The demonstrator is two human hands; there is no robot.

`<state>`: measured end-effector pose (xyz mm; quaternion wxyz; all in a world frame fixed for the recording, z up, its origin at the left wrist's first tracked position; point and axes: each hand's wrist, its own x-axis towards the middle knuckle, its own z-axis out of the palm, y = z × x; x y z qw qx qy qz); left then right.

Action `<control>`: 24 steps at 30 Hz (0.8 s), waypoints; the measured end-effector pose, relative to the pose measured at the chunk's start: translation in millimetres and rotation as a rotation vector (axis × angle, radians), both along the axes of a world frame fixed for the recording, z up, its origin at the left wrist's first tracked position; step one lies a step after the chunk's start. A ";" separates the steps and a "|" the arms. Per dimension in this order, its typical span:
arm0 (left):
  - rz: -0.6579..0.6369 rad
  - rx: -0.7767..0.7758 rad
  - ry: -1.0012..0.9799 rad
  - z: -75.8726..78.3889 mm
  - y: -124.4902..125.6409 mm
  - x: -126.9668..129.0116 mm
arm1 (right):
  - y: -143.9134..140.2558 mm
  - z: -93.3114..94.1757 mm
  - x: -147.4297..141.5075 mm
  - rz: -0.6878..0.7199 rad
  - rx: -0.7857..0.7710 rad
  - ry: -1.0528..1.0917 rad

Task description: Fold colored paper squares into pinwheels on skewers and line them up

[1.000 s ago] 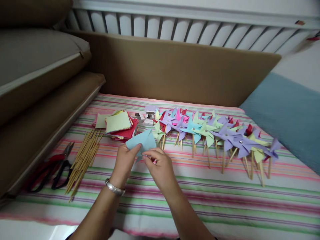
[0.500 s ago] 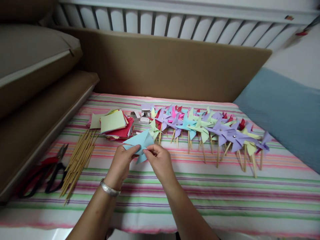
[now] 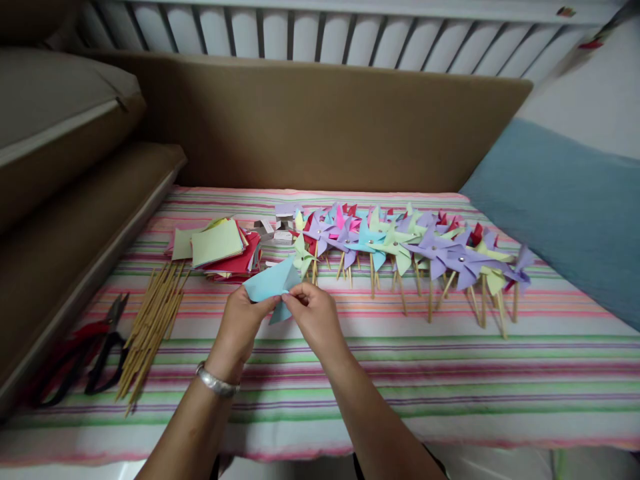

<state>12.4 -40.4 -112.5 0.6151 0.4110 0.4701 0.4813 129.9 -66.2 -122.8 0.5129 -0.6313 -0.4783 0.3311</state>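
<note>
A light blue paper pinwheel piece [image 3: 270,280], partly folded, is held between both hands above the striped cloth. My left hand [image 3: 245,319] pinches its left side, thumb reaching to the middle. My right hand [image 3: 314,317] grips a corner near the centre with thumb and fingertips; its fingers hide part of the paper. Beyond the hands lies a stack of coloured paper squares [image 3: 217,243]. To the right stand finished pinwheels [image 3: 463,261] on sticks, in purple, green, blue, yellow and red.
Thin wooden sticks [image 3: 153,327] lie in a bundle at the left, beside black-handled scissors [image 3: 107,353]. Small opened boxes [image 3: 283,227] sit behind the paper stack. A brown board [image 3: 320,127] stands at the back, brown cushions [image 3: 75,180] at the left, and a blue cushion [image 3: 560,207] at the right.
My right hand has shifted slightly left and up, its fingers now over the paper's right part. The blue paper looks more turned. The whole view has also shifted a little.
</note>
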 end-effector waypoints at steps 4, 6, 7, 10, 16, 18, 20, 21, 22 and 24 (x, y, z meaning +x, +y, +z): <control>0.040 -0.049 0.029 -1.3 3.0 -2.4 | 0.9 2.4 8.4 -0.011 0.010 -0.025; 0.026 -0.067 0.028 -0.4 3.7 -4.2 | 2.5 4.2 14.8 -0.068 0.018 -0.003; 0.016 -0.075 0.026 0.3 3.8 -5.0 | 3.5 4.8 17.7 -0.084 0.014 0.035; -0.022 -0.097 0.040 2.1 3.0 -5.9 | 6.0 3.3 22.2 0.007 -0.032 0.252; -0.069 -0.126 0.066 2.6 0.5 -1.9 | 7.8 -5.3 17.0 0.125 -0.091 0.470; -0.070 -0.124 0.052 2.3 0.4 -0.8 | 8.2 -5.6 16.3 0.111 -0.085 0.452; -0.063 -0.118 0.026 2.1 0.1 -0.6 | 8.5 -4.2 16.9 0.106 -0.071 0.451; -0.067 -0.119 0.002 1.9 -0.1 -0.7 | 8.4 -3.1 17.5 0.102 -0.064 0.459; -0.078 -0.127 -0.027 1.6 -0.5 -0.9 | 8.2 -1.8 18.1 0.098 -0.057 0.472; -0.121 -0.155 -0.080 0.4 -1.4 -1.3 | 7.5 0.7 18.8 0.092 -0.046 0.506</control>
